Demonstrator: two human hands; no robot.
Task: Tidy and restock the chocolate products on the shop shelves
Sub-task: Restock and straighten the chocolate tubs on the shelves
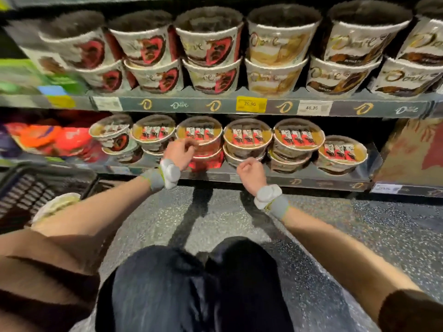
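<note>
Crouched person's two hands before stacked round chocolate tubs on the lower shelf.

Nearest, dark fabric knees above a speckled grey floor (335, 224); a black slotted plastic basket (26, 190) sits near left with one pale round tub (56, 204) in it. Both wrists wear grey bands with white pods. The left hand (181, 152) has loosely curled fingers, its grip narrow and holding nothing, just before a red-sided tub (206, 160). The right hand (250, 170) is curled tight, grip empty, near the dark lower shelf's edge (311, 182). Six clear-lidded tub stacks (248, 135) line that shelf. Farther up, glossy cream tapered buckets (208, 49) stand two high, six columns, above a yellow price tag (250, 104).
</note>
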